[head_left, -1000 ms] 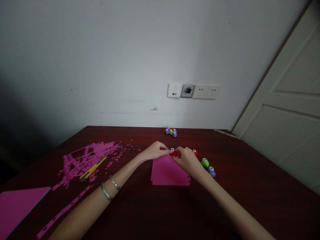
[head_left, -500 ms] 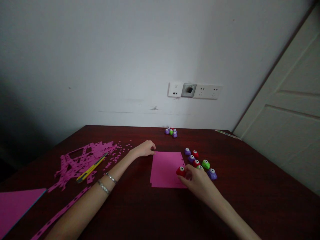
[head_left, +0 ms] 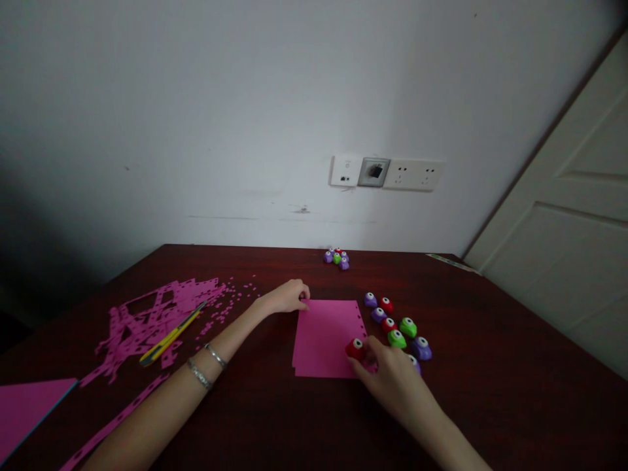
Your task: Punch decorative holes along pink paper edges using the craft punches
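Observation:
Two pink sheets of paper (head_left: 324, 333), slightly offset, lie on the table, with small punched holes along the upper sheet's right edge. My left hand (head_left: 289, 296), with two bracelets on its wrist, has its fingers curled on the sheets' far left corner, pinching it. My right hand (head_left: 392, 369) grips a red craft punch (head_left: 356, 349) between thumb and fingers, over the lower right part of the paper. The punch's underside is hidden. Beside that hand stand several more punches, among them a green punch (head_left: 397, 339) and a purple punch (head_left: 421, 348).
Punched pink scraps (head_left: 157, 314) and tiny cut-outs cover the left side, with a yellow utility knife (head_left: 169, 337) on top. More pink paper (head_left: 29, 409) is at the near left. A small punch cluster (head_left: 336, 258) stands by the wall, below the sockets (head_left: 412, 175).
My right hand and the red punch have come slightly nearer to me along the paper's right side. The left fingers now lie over the paper's corner. The view has shifted a little.

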### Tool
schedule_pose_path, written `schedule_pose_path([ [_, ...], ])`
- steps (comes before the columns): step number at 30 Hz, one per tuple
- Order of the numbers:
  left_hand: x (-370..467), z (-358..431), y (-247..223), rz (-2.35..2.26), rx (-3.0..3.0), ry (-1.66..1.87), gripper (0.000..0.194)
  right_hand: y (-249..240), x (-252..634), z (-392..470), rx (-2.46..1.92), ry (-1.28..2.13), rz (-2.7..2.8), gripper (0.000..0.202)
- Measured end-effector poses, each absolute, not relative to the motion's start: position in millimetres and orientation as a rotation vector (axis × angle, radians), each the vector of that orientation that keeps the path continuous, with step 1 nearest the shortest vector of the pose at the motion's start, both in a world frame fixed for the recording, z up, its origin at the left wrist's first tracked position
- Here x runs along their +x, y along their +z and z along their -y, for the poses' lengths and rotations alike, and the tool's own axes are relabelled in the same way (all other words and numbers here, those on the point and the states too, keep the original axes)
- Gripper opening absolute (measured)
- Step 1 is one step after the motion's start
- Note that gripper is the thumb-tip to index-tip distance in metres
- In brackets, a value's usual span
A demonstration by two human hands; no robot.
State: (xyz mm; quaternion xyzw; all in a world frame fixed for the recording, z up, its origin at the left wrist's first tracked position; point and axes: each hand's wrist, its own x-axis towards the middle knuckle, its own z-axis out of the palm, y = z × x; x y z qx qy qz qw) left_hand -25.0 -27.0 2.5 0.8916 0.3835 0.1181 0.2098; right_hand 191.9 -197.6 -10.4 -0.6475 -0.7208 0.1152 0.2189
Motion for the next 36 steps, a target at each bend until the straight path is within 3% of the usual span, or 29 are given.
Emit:
schedule_pose_path([
  [20, -17, 24, -7, -1.042, 2.307, 0.427, 0.016, -13, 185, 204, -1.864, 0.059, 2.085, 0.015],
  [36, -6, 20, -5, -1.025, 2.329, 0.501, 0.016, -8, 184, 205, -1.902, 0.067, 2.106, 0.016],
])
